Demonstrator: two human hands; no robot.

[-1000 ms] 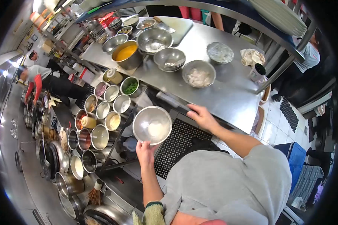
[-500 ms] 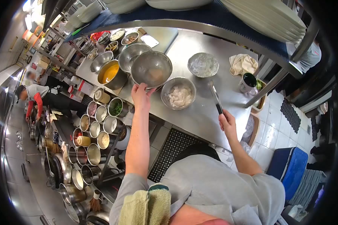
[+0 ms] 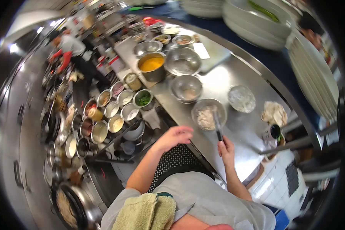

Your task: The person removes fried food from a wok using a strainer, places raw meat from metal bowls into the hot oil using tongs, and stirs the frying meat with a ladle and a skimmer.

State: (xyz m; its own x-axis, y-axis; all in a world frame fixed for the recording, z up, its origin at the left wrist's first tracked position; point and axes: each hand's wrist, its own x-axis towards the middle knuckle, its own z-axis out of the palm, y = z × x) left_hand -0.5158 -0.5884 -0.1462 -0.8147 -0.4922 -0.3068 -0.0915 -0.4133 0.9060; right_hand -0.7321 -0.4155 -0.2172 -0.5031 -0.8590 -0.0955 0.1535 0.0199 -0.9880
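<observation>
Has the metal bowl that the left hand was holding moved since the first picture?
Yes. The metal bowl went from the left hand, short of the steel counter, onto it, just beyond the bowl of pale food.

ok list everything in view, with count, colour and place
steel table: one, silver, centre
bowl of pale pieces: one, silver, near table edge
utensil: one, silver, black handle, over that bowl
frosty-looking bowl: one, silver, right of it
pot of orange liquid: one, silver, table's left
cloth: one, cream, table's right
board: one, pale, far table
containers: many, mostly silver, left
stacked dishes: several, white, upper right
co-workers: several, partly visible, background
towel: one, yellow-green, on wearer
left grip: one, bare, empty
right grip: one, bare, on utensil
</observation>
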